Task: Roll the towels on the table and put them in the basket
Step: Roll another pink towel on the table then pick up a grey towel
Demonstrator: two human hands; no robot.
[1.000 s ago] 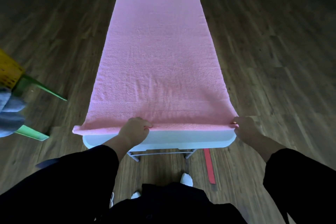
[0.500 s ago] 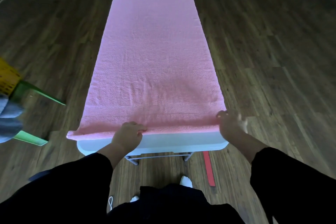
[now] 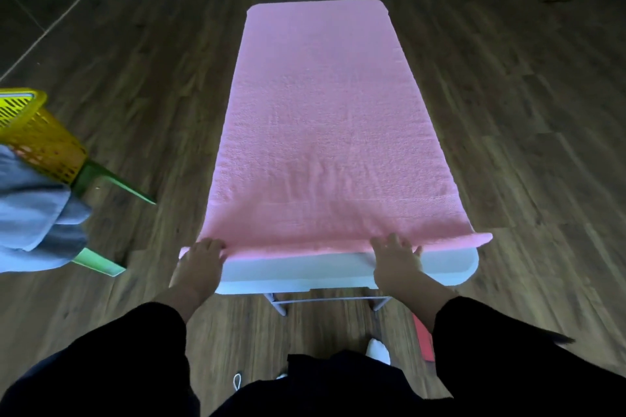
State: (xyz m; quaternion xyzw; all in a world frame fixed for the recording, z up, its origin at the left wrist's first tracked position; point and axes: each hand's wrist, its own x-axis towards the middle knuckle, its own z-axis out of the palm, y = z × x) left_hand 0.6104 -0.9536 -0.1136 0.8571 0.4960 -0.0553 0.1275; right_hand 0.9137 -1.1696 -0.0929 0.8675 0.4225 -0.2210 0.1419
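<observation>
Closest to us are our black sleeves and our 2 hands at the near end of the table [image 3: 305,272]. The left hand [image 3: 200,259] sits on the left corner of the pink towel [image 3: 321,132] with its fingers bent over the edge. We cannot tell if it pinches the cloth or only presses it. The right hand [image 3: 397,259] lies flat on the same edge, fingers spread wide and straight, holding nothing.

The near edge of the towel looks turned over into 1 thin, soft bump. We think this is the start of the roll. The towel is fluffy and floppy, so it should be light and bend easily. It will not break, but it can slide on the smooth white table and roll up crooked. The best place to hold is that near edge, 1 hand toward each side, pushing evenly.

To our left, a blue-grey cloth [image 3: 34,213] hangs by the yellow basket [image 3: 40,142], which is plastic with small holes. It sits on something green [image 3: 113,183].

Further away, the towel lies flat over the whole long table, with a few little wrinkles near us. All around is a dark wooden floor [image 3: 515,105].
</observation>
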